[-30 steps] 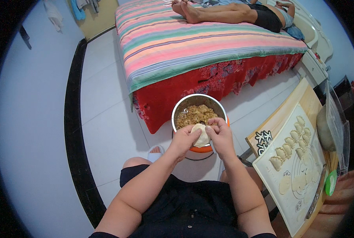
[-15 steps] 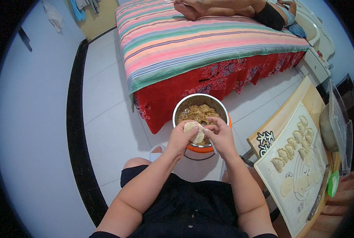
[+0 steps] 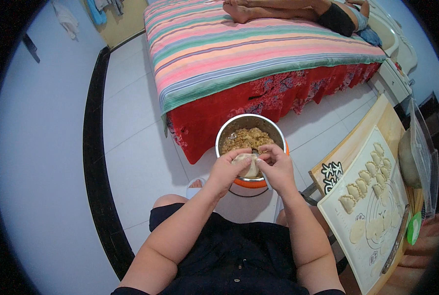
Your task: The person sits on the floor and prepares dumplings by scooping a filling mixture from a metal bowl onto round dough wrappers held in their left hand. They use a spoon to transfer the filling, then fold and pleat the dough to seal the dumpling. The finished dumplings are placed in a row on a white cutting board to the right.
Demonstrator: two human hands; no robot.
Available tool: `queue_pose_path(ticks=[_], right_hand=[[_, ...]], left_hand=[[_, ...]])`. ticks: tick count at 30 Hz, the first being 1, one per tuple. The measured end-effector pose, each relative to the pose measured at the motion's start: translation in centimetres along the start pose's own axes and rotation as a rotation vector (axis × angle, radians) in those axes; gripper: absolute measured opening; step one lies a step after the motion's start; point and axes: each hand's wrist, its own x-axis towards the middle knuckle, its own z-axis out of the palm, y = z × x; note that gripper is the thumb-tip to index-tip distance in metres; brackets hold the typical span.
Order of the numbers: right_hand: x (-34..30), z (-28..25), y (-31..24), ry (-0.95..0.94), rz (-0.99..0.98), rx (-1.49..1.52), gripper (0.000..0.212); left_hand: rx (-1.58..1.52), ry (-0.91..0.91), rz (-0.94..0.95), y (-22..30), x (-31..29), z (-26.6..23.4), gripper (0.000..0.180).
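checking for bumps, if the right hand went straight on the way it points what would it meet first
The right hand would probably meet the filling in the metal bowl first, though depth here is unclear.

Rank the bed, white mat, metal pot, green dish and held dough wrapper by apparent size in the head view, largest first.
1. Bed
2. White mat
3. Metal pot
Smallest, unranked: dough wrapper and green dish; they look close in size, and the wrapper is partly hidden.
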Motion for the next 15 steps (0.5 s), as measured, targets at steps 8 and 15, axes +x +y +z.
queue_pose_path(ticks=[8, 15], right_hand=[[0.2, 0.5, 1.1, 0.113, 0.068, 0.417, 0.022], [-0.3, 0.2, 1.7, -0.064, 0.157, 0.185, 0.018]], left_hand=[[-0.037, 0.116, 0.022, -0.9, 0.6, -0.1, 0.023], [-0.249, 0.025, -0.060, -1.6, 1.1, -0.1, 0.029]])
